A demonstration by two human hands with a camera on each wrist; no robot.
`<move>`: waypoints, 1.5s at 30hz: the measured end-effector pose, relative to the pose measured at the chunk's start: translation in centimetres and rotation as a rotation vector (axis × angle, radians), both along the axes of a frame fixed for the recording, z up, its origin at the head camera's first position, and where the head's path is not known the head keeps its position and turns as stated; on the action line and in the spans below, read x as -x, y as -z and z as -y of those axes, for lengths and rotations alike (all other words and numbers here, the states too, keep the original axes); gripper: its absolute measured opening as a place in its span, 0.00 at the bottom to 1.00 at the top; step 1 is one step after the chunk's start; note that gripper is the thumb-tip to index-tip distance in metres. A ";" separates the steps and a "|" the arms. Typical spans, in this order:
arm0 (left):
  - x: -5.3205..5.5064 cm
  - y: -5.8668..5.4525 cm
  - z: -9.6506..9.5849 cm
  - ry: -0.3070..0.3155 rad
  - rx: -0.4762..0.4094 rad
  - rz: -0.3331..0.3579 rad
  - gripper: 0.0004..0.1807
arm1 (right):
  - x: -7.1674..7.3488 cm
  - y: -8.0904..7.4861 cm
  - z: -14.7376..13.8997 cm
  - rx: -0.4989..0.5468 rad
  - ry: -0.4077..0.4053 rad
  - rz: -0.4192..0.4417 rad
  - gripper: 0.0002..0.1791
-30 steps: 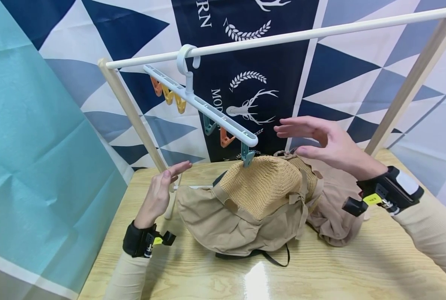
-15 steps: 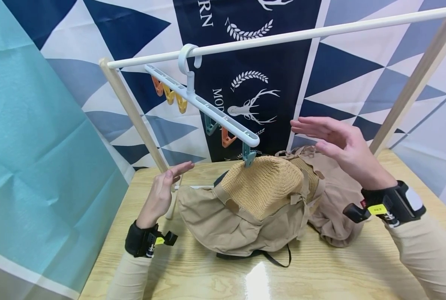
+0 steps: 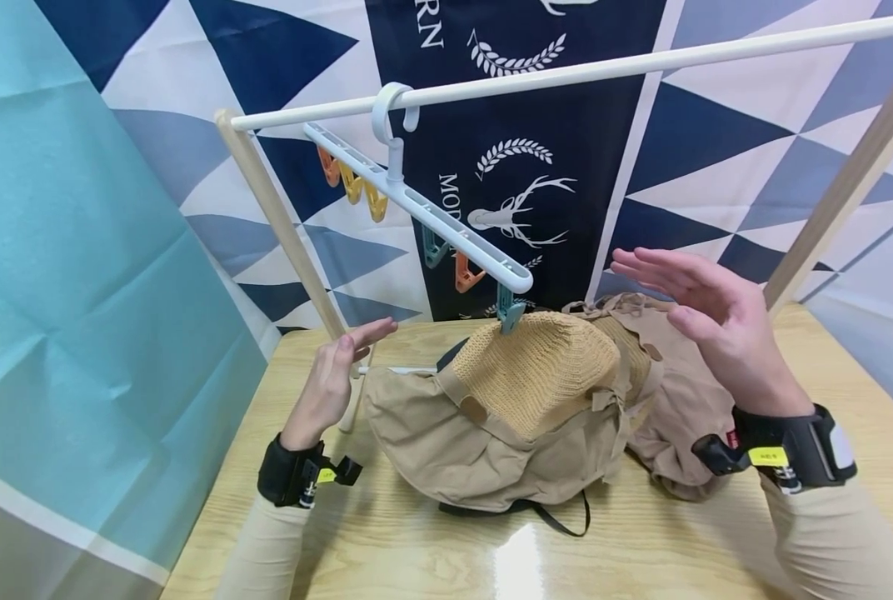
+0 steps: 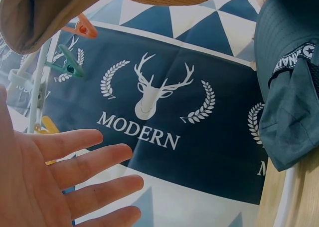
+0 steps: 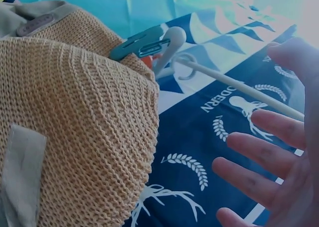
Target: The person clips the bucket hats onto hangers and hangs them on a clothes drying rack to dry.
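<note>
A sun hat (image 3: 534, 375) with a straw crown and wide tan cloth brim hangs by its crown from a teal clip (image 3: 510, 312). That clip is at the near end of a pale blue clip hanger (image 3: 442, 223) hooked over the rack's rod. My left hand (image 3: 325, 387) is held in the air left of the brim, fingers straight and apart from the hat. To the right of the hat, my right hand (image 3: 733, 333) is raised with relaxed, spread fingers and nothing in it. The right wrist view shows the straw crown (image 5: 84, 117) beside that hand.
Behind the hat, a dusty-tan cloth hat (image 3: 690, 400) lies on the wooden table (image 3: 386, 550). A dark green cap (image 4: 286, 87) shows in the left wrist view. The white rod (image 3: 604, 72) spans above, on wooden posts (image 3: 851, 179). Orange, yellow and teal clips line the hanger.
My right hand has moved right, farther from the hat and hanger. My left hand keeps nearly the same pose. The head view has shifted slightly, and the hat still hangs from the clip.
</note>
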State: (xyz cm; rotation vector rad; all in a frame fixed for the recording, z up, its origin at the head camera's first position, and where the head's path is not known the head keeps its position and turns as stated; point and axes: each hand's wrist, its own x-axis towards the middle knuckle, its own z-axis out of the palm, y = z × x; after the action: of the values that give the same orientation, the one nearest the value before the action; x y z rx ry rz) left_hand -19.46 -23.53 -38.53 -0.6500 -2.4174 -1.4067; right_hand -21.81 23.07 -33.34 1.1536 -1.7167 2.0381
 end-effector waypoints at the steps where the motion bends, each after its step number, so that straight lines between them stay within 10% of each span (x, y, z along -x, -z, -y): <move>1: 0.0 0.0 0.0 0.002 -0.003 0.002 0.44 | -0.1 0.2 0.0 0.008 -0.005 -0.006 0.30; 34: -0.1 -0.4 2.6 -0.072 -0.050 -0.023 0.45 | 0.0 0.9 -0.1 0.063 -0.078 -0.046 0.29; 45: 1.2 0.4 1.8 0.052 -0.097 0.164 0.35 | 0.1 1.1 0.1 0.087 -0.105 -0.052 0.28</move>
State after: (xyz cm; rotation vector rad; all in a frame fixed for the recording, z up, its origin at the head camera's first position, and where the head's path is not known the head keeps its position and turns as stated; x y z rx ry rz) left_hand -20.67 -25.33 -38.91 -0.6000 -2.4516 -1.6470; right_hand -21.94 22.93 -34.48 1.2821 -1.5577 2.1008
